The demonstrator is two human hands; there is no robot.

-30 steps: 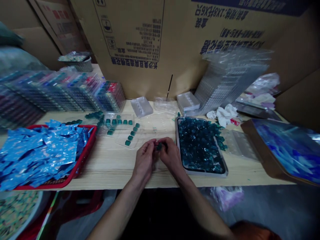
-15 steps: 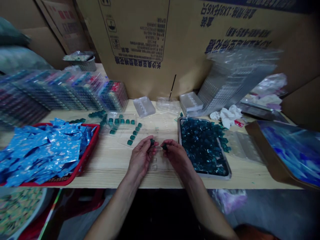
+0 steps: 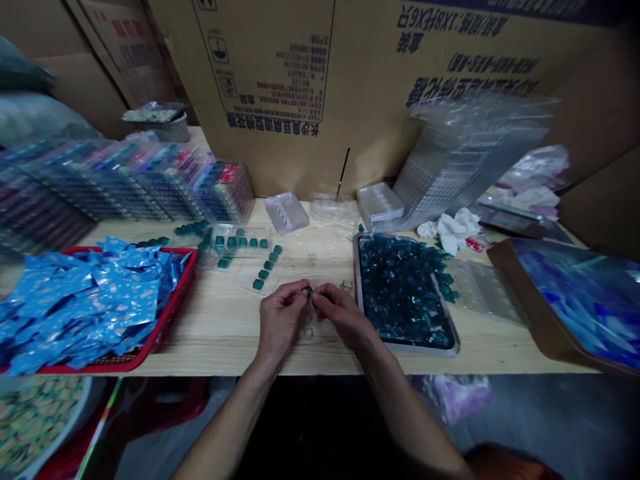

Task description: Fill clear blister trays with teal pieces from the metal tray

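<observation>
My left hand [image 3: 281, 319] is closed in a pinch on a small dark green piece [image 3: 309, 291] over the middle of the table. Against the same piece, the fingertips of my right hand [image 3: 343, 316] are pressed together; whether they hold a second piece is hidden. A clear plastic tray [image 3: 309, 332] lies under my hands, mostly covered by them. To the right, a tray heaped with dark green pieces [image 3: 403, 290] stands close to my right wrist. Left of my hands, green pieces [image 3: 263, 274] sit in a row on another clear tray.
A red basket [image 3: 173, 313] of blue packets is at the left. Stacked filled trays [image 3: 225, 190] stand behind it. Nested clear trays [image 3: 450, 173] lean at the back right, near white tissue [image 3: 456, 231]. A cardboard box [image 3: 525, 303] with blue film is far right.
My hands have come together, the right one moving left to meet the left at the green piece. A small greenish item now shows on the table beside the heaped tray.
</observation>
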